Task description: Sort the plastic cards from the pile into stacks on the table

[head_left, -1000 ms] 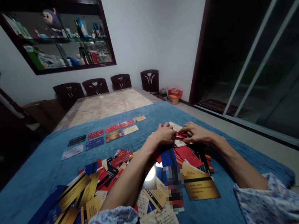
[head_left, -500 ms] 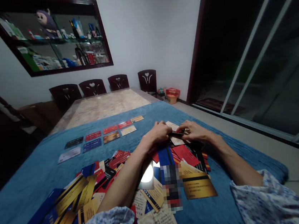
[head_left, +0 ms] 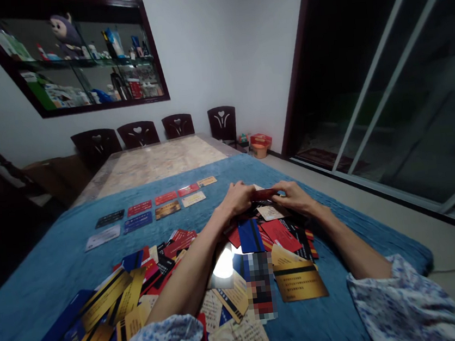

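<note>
At the far edge of the pile I see left hand and right hand each pinching an end of a red card, probably to hold it clear of the rest.

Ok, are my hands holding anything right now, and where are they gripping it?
A small red plastic card: the left hand pinches its left end, the right hand its right end.
</note>
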`<action>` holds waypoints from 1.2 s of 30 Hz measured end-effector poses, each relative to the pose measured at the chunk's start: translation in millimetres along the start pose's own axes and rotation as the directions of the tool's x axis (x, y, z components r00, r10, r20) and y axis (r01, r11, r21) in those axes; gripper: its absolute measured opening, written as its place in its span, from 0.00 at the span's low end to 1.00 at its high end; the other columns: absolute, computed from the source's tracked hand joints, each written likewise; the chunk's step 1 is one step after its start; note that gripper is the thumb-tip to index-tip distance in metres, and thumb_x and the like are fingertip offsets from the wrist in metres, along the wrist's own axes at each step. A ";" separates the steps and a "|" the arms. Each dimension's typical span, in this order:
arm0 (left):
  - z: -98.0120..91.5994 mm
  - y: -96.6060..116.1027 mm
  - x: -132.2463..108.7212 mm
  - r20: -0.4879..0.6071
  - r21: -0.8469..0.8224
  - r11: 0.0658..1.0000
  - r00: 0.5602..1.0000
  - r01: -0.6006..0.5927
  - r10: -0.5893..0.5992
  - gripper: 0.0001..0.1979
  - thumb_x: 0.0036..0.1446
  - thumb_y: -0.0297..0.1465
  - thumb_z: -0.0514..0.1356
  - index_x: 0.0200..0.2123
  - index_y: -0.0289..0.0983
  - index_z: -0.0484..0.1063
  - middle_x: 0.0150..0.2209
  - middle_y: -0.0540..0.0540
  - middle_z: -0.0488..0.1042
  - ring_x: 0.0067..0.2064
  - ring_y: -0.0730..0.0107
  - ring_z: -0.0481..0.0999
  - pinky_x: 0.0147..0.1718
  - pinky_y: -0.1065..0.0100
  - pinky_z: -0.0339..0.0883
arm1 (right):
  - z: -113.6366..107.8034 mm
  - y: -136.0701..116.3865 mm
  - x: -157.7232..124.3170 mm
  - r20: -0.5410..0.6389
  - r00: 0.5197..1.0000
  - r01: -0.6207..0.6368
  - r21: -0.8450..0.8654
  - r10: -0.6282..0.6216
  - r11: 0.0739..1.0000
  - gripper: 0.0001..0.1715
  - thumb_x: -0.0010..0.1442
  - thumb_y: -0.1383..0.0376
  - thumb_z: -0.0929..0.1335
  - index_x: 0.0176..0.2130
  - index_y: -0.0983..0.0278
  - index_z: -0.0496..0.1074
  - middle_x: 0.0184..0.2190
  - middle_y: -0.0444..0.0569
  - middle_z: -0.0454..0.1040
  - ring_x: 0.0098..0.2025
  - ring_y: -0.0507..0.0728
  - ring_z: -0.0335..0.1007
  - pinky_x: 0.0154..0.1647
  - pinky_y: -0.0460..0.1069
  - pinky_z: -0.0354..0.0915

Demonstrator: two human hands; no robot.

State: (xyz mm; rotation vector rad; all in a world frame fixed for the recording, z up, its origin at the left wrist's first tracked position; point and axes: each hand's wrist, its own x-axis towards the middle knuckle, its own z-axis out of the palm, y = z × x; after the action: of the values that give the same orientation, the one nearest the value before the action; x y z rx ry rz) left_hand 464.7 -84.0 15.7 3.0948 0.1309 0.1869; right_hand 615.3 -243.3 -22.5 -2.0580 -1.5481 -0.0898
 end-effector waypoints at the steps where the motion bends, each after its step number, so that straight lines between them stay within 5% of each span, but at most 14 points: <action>1: -1.4 1.1 -0.5 -0.001 -0.002 1.000 1.000 0.000 0.000 0.12 0.59 0.25 0.55 0.44 0.38 0.73 0.46 0.41 0.78 0.55 0.54 0.70 0.52 0.56 0.62 | 1.0 0.3 0.3 -0.013 1.000 0.007 0.001 -0.007 1.000 0.18 0.56 0.63 0.64 0.38 0.64 0.82 0.33 0.50 0.80 0.37 0.60 0.71 0.42 0.52 0.65; 14: -3.4 -0.3 -2.8 -0.021 -0.058 0.994 0.995 0.095 -0.096 0.14 0.57 0.26 0.56 0.46 0.39 0.73 0.46 0.42 0.79 0.52 0.54 0.71 0.51 0.55 0.65 | 11.0 4.2 0.7 -0.118 0.992 -0.047 -0.003 0.047 0.999 0.14 0.60 0.58 0.66 0.39 0.61 0.79 0.35 0.51 0.79 0.37 0.59 0.73 0.42 0.52 0.65; 20: -1.4 -0.5 -3.1 -0.046 -0.071 0.987 0.988 0.144 -0.148 0.17 0.58 0.26 0.55 0.50 0.39 0.70 0.47 0.41 0.78 0.52 0.54 0.71 0.50 0.56 0.65 | 18.6 5.9 2.4 -0.113 0.993 -0.021 0.030 0.025 0.999 0.23 0.59 0.62 0.67 0.54 0.62 0.70 0.39 0.52 0.78 0.40 0.60 0.74 0.44 0.52 0.66; 30: 1.4 0.3 -2.8 -0.061 -0.061 0.971 0.970 0.231 -0.235 0.17 0.60 0.26 0.55 0.54 0.37 0.62 0.46 0.39 0.78 0.50 0.54 0.75 0.48 0.59 0.65 | 25.4 1.2 4.5 -0.079 0.990 0.102 -0.170 -0.117 0.980 0.29 0.58 0.66 0.66 0.59 0.66 0.67 0.51 0.59 0.75 0.48 0.64 0.69 0.49 0.56 0.63; 36: 3.4 -1.4 -2.7 -0.070 -0.052 0.969 0.967 0.241 -0.244 0.12 0.61 0.27 0.54 0.49 0.37 0.63 0.45 0.38 0.78 0.50 0.53 0.74 0.48 0.58 0.64 | 28.9 1.9 6.7 -0.080 0.985 0.125 -0.299 -0.155 0.946 0.27 0.60 0.66 0.65 0.59 0.65 0.66 0.48 0.59 0.75 0.48 0.64 0.67 0.45 0.54 0.62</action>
State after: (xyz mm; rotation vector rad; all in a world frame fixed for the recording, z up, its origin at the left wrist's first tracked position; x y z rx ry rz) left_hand 462.3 -83.0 12.0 2.9933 0.4978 0.2935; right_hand 611.4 -224.4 -45.0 -2.1218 -1.6986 -0.4998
